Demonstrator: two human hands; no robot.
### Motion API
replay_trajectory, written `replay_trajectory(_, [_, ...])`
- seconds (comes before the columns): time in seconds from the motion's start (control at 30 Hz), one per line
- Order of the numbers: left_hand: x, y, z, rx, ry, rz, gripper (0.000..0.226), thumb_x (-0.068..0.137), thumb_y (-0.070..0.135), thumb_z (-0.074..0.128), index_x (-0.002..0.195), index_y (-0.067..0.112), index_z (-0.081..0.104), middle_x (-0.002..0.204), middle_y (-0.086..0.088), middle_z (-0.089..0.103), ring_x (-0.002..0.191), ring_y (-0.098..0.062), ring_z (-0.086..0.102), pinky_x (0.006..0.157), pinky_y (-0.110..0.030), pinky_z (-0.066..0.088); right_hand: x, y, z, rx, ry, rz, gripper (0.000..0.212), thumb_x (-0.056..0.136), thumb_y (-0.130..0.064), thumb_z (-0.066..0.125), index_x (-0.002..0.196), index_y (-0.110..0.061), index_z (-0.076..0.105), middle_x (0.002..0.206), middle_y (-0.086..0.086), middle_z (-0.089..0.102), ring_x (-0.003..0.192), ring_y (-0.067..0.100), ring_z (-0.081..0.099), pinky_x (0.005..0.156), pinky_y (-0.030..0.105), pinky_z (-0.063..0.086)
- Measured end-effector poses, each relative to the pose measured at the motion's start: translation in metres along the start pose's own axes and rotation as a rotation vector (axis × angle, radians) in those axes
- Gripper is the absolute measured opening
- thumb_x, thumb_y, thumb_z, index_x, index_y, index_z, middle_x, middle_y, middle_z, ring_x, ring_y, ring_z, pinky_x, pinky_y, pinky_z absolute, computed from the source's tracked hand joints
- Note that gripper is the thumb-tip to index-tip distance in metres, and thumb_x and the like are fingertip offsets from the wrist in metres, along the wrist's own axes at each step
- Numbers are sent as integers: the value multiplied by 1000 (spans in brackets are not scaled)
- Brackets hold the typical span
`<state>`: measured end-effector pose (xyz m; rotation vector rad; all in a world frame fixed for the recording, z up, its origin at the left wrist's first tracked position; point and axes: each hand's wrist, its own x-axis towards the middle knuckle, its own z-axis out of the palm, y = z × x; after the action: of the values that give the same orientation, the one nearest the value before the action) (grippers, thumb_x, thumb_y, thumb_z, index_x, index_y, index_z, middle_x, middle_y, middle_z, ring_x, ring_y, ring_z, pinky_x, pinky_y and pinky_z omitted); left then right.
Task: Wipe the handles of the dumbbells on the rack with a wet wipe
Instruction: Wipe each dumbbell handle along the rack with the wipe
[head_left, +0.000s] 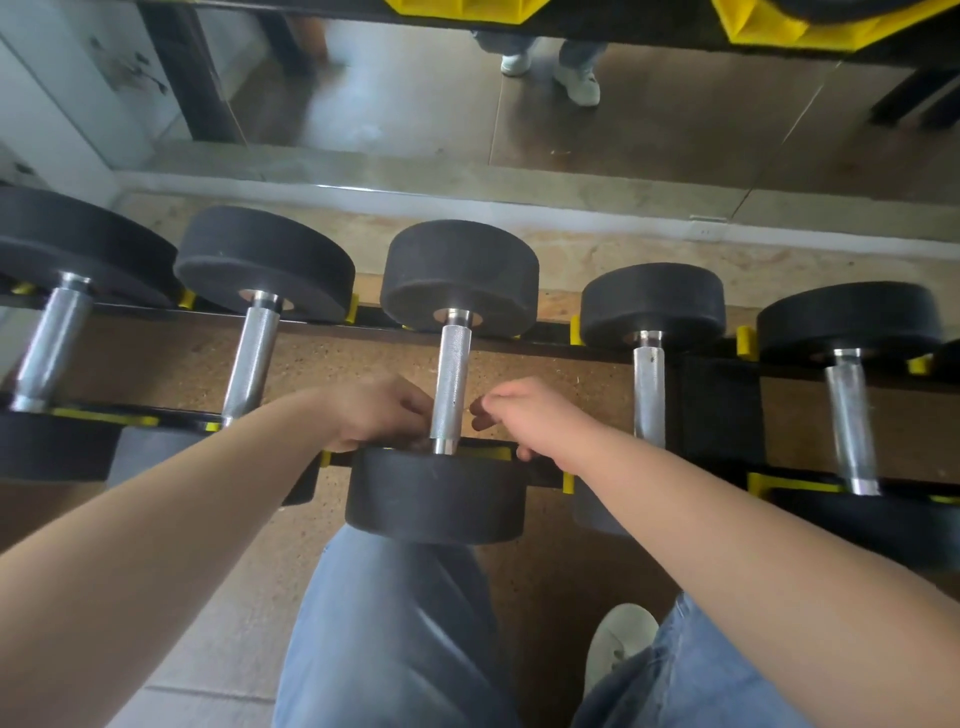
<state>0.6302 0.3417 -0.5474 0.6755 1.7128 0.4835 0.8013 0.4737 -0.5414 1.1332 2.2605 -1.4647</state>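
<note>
Nearest the camera, a knee in blue jeans (395, 623) and a pale shoe (618, 644) were seen, the body evidently crouched close so that the low rack could be reached. Both forearms were stretched forward to the middle dumbbell (441, 499). The left hand (379, 413) was curled against the lower left side of its handle (453, 374); whether anything was pinched there could not be told. The right hand (530, 415) was held just beside the handle on the other side, its fingers loosely curled and nothing seen in them. No wet wipe could be made out, so it was judged either hidden under the left fingers or not yet brought to the handle. The dumbbell lay across the two black rails of the rack (540, 343), kept from rolling by yellow cradles (745, 340), which left the handle exposed for wiping. Neighbouring handles (252, 358) (649, 389) were laid likewise. Beyond, a wall mirror (415, 104) was set at floor level.
</note>
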Motion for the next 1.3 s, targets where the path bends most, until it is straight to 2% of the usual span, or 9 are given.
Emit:
replay_trajectory(0.2, [19,16,1,-581,242,203,19,103,5,54,112,3,70,100,-9,77,87,-13,76,95,-34,58,1,1,-4,93,-5,30,32,104,-30,53,132,-20,65,120,-3,69,77,23,60,58,27,47])
replay_trajectory(0.37, [3,5,3,-54,-12,1,17,98,9,65,112,8,75,104,-12,78,89,-20,75,76,-30,60,3,0,-3,106,-17,56,30,103,-29,55,130,-20,66,116,-2,71,84,24,65,55,24,46])
replay_trajectory(0.43, [1,5,4,-39,-41,-43,18,98,9,65,113,7,76,103,-10,79,83,-17,75,69,-26,59,2,-2,-1,69,-40,52,28,104,-28,51,127,-20,66,118,-1,69,85,24,64,58,25,47])
replay_trajectory(0.67, [30,16,-12,-722,308,233,22,103,7,57,121,1,67,112,-13,73,95,-17,72,83,-29,58,-1,-1,-7,143,-24,46,28,104,-28,53,128,-19,64,114,-5,73,81,25,62,52,23,44])
replay_trajectory(0.77, [25,20,-16,-531,319,223,20,100,6,61,117,2,70,114,-12,74,101,-20,72,93,-33,57,-3,-1,-6,134,-31,31,27,105,-27,51,126,-19,65,112,-5,73,88,24,65,57,26,46])
replay_trajectory(0.9, [1,18,-9,-111,16,20,18,96,-2,63,107,4,76,90,-4,79,77,-12,73,69,-21,58,-6,-3,-2,94,-58,17,21,107,-26,46,115,-22,65,104,-7,69,92,16,60,67,29,49])
replay_trajectory(1.03, [10,17,-2,-405,90,111,18,100,-3,56,105,1,72,97,-9,78,86,-15,76,73,-22,60,-6,-3,-2,108,-50,13,23,107,-25,45,117,-21,66,101,-6,68,74,12,55,59,25,46])
replay_trajectory(1.13, [26,32,3,-617,290,239,18,104,5,54,104,8,71,87,-1,76,85,-13,71,81,-26,58,-6,-3,-2,114,-43,16,22,107,-25,45,116,-22,65,98,-8,68,82,14,58,60,26,47])
replay_trajectory(1.3, [16,20,-5,-364,115,121,17,100,2,58,111,4,71,109,-15,75,94,-19,74,85,-31,58,-7,-4,-2,99,-47,8,25,106,-25,45,117,-20,67,108,-4,72,81,14,57,58,26,45])
